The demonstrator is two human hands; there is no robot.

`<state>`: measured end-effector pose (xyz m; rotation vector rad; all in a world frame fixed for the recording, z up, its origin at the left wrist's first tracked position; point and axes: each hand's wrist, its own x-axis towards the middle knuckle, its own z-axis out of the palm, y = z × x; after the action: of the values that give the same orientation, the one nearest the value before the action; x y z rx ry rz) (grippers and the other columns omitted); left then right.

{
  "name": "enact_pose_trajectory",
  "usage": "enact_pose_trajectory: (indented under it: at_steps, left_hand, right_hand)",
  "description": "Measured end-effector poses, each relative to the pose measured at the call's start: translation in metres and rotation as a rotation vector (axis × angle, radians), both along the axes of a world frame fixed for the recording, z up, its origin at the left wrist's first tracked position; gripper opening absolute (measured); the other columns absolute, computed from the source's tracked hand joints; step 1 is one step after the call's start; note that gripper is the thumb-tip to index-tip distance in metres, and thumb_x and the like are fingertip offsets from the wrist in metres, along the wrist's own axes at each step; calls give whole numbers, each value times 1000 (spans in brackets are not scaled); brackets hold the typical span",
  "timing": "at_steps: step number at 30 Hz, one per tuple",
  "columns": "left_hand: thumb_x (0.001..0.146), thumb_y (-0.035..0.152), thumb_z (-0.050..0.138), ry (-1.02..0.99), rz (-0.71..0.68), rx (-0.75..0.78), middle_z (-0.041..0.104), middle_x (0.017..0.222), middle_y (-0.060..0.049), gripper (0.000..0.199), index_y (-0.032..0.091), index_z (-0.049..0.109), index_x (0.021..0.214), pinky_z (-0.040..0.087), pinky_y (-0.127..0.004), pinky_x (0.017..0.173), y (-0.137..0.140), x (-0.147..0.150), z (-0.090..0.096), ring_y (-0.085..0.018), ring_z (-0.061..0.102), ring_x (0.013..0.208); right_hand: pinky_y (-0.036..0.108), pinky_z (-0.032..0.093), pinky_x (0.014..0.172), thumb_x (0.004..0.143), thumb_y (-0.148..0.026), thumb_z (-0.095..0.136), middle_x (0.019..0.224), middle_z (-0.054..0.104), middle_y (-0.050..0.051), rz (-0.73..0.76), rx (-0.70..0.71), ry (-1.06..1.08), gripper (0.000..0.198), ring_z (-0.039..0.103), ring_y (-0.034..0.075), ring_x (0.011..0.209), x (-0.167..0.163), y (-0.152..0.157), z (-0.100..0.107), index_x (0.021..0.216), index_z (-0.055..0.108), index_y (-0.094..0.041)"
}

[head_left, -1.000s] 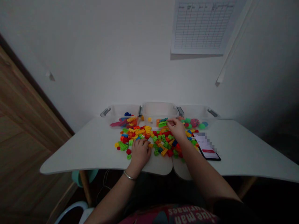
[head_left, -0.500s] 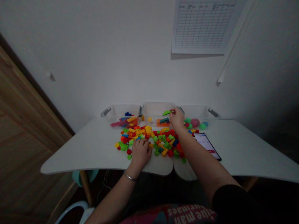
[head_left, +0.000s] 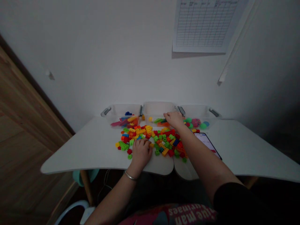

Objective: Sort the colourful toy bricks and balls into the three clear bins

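My left hand (head_left: 141, 152) rests palm down at the front of a heap of toy building bricks (head_left: 164, 139), fingers slightly spread and lying on it. A small yellow brick (head_left: 152, 145) lies beside its fingertips. My right hand (head_left: 174, 119) hangs over the middle clear plastic bin (head_left: 159, 107), its fingers loosely apart. A flat green brick (head_left: 158, 120) lies in that bin just left of the right fingertips, on top of an orange piece (head_left: 162, 124) and a darker teal one. The right hand hides part of the bin.
The left clear bin (head_left: 117, 109) holds pink, blue and yellow pieces. In the right clear bin (head_left: 197, 111) are green, pink and blue balls. A lit phone (head_left: 207, 144) lies right of the heap, near my right forearm. A wall stands behind the bins.
My right hand has lowered slightly into the middle bin and let go of the flat green brick, which now lies inside. My left hand has stayed in place.
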<state>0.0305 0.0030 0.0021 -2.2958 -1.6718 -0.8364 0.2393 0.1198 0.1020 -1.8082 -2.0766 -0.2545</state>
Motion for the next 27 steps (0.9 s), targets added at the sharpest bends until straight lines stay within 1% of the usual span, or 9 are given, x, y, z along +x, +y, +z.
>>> enact_pose_trajectory:
  at_steps: [4, 7, 11, 14, 16, 18, 22, 25, 27]
  left_hand:
    - [83, 23, 57, 6, 0, 18, 67, 111, -7, 20, 22, 68, 99, 40, -48, 99, 1, 0, -1, -27, 56, 103]
    - [83, 23, 57, 10, -5, 20, 67, 111, -7, 19, 22, 68, 98, 40, -48, 99, 1, 0, 0, -27, 56, 103]
    - [83, 22, 57, 3, 1, 1, 66, 113, -7, 19, 22, 68, 98, 40, -48, 99, 1, 0, 1, -27, 56, 104]
    - [82, 22, 57, -1, 1, -7, 66, 112, -7, 20, 23, 68, 98, 40, -48, 99, 0, 1, 2, -27, 56, 105]
    - [82, 22, 57, 0, -1, -1, 66, 111, -8, 19, 23, 68, 98, 40, -49, 99, 0, 1, 2, -27, 56, 105]
    - [83, 22, 56, 4, 1, 6, 66, 111, -7, 19, 23, 68, 98, 40, -48, 98, 0, 1, 2, -27, 56, 104]
    - [83, 22, 56, 11, 0, 11, 66, 111, -7, 19, 22, 68, 97, 40, -47, 98, 0, 1, 2, -27, 55, 103]
    - [83, 23, 55, 15, -1, 5, 66, 111, -7, 19, 22, 68, 98, 41, -47, 97, 0, 2, 3, -27, 55, 103]
    - [83, 23, 55, 18, 0, -2, 66, 110, -7, 19, 22, 68, 98, 41, -47, 96, -1, 2, 4, -27, 55, 102]
  right_hand:
    - [40, 37, 96, 99, -41, 32, 104, 73, 14, 34, -5, 28, 48, 64, 26, 100, 3, 2, -2, 102, 74, -17]
    - [40, 35, 100, 96, -36, 41, 110, 72, 9, 133, 5, 136, 36, 61, 25, 107, 8, 2, -4, 107, 72, -21]
    - [38, 37, 103, 89, -25, 48, 118, 68, 7, 233, 138, 298, 32, 57, 22, 113, 17, -6, -4, 114, 68, -19]
    - [38, 41, 99, 88, -24, 48, 113, 69, 8, 254, 189, 362, 31, 60, 22, 108, 17, -18, 0, 111, 68, -19]
    - [34, 45, 92, 89, -26, 48, 109, 71, 6, 262, 125, 385, 30, 63, 19, 99, 16, -28, 0, 109, 69, -21]
    - [31, 48, 85, 88, -29, 51, 107, 72, 5, 245, -2, 345, 28, 65, 18, 92, 14, -36, -2, 108, 69, -22]
    - [32, 49, 79, 85, -35, 57, 108, 72, 8, 93, -240, 102, 27, 66, 24, 95, 17, -48, -17, 105, 70, -22]
    - [34, 49, 80, 87, -32, 54, 111, 70, 13, 6, -275, -41, 28, 66, 27, 99, 21, -51, -30, 106, 70, -20]
    - [34, 49, 81, 88, -28, 51, 113, 69, 14, -15, -269, -72, 29, 66, 27, 99, 23, -51, -36, 108, 70, -19]
